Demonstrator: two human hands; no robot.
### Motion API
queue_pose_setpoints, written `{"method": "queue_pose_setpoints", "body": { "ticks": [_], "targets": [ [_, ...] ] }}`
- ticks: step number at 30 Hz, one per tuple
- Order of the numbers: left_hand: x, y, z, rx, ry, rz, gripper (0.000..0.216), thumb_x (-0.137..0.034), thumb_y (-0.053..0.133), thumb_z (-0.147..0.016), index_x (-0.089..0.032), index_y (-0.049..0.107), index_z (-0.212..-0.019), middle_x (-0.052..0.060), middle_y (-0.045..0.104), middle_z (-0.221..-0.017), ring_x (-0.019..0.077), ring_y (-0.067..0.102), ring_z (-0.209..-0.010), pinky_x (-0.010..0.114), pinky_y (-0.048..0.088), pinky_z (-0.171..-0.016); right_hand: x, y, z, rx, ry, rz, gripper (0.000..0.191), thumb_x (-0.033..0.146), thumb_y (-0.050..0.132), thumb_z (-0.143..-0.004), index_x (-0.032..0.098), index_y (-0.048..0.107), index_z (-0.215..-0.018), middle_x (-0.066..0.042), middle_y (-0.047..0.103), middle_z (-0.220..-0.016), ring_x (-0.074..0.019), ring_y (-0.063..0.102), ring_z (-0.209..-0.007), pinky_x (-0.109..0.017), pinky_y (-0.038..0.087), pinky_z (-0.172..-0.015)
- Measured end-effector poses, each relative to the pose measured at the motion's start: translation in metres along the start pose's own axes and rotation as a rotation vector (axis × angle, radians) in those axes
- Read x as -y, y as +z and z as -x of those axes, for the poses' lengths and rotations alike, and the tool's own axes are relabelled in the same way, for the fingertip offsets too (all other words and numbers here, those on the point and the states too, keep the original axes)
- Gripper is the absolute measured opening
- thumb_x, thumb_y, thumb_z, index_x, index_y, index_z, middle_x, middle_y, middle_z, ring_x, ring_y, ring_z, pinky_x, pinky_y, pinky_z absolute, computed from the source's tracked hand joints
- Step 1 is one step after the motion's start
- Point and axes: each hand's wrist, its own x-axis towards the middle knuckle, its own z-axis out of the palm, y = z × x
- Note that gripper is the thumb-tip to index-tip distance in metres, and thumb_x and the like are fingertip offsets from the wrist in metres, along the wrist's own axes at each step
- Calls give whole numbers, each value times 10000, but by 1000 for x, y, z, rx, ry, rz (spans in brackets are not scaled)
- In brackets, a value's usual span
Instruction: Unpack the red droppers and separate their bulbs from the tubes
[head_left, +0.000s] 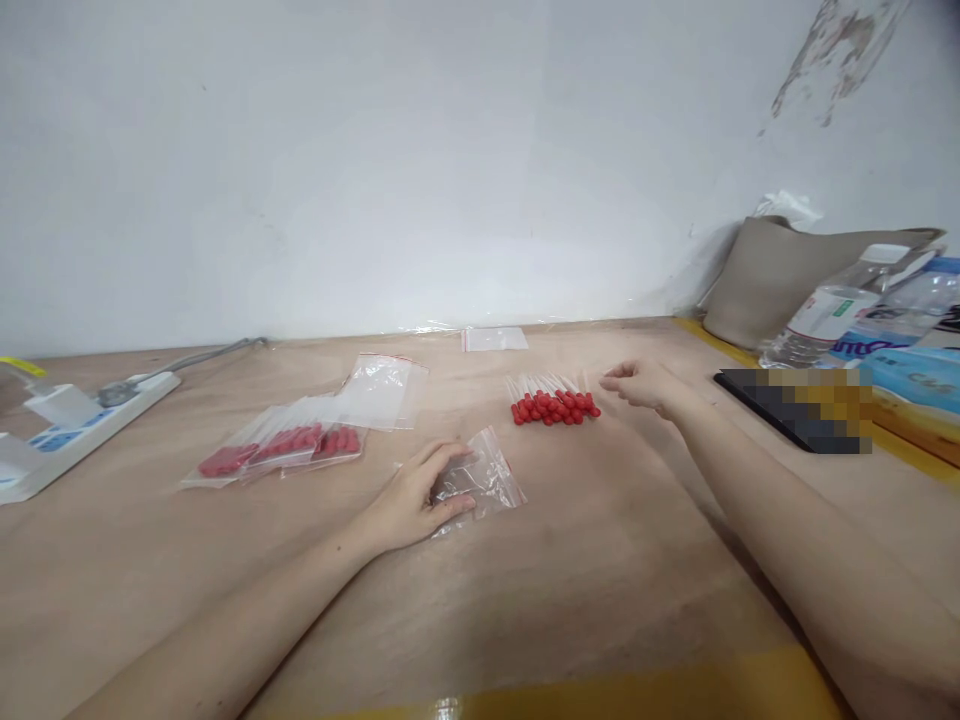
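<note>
My left hand [424,500] lies curved around a clear zip-lock bag [491,475], thumb on the near side and fingers on the far side. That bag looks flat, with a red line along its right edge. A bunch of white sticks with rounded red tips [555,405] lies on the table to its right, tips toward me. Just right of the sticks is my right hand [637,385], fingertips pinched together; whether a stick is between them is too small to tell. Farther left lie several zip-lock bags with red-tipped pieces inside [289,443].
Flat zip-lock bags [382,390] lie behind the filled ones, and another bag [495,340] is by the wall. A power strip [90,435] with plugs stands at left. At right are a dark flat object [787,410], a water bottle [832,310], a blue packet [915,380] and a grey-beige container [772,280].
</note>
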Motion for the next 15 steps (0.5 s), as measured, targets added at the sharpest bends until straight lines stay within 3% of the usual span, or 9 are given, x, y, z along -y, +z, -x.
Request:
{"method": "queue_pose_setpoints", "body": {
  "ticks": [3, 9, 15],
  "targets": [
    [-1, -1, 0, 5, -10, 1, 460, -421, 527, -801, -235, 414, -1207, 71, 485, -1203, 209, 504, -1029, 320, 423, -857, -8, 12, -2, 104, 14, -5, 140, 230, 643, -621, 132, 660, -719, -32, 624, -595, -115, 559, -545, -211, 427, -514],
    [-2, -1, 0, -3, -6, -2, 453, -425, 529, -799, -235, 429, -1198, 73, 481, -1211, 208, 505, -1025, 321, 423, -857, -7, 34, -14, 43, -9, 30, 151, 177, 605, -605, 128, 677, -729, -20, 621, -569, -110, 554, -540, -187, 412, -504],
    [-2, -1, 1, -9, -13, -7, 479, -434, 529, -794, -234, 417, -1215, 78, 495, -1199, 211, 517, -1010, 324, 438, -838, -6, 33, -15, 41, -76, 54, 222, 152, 575, -604, 153, 698, -789, -17, 653, -615, -126, 587, -577, -211, 444, -554]
  ]
}}
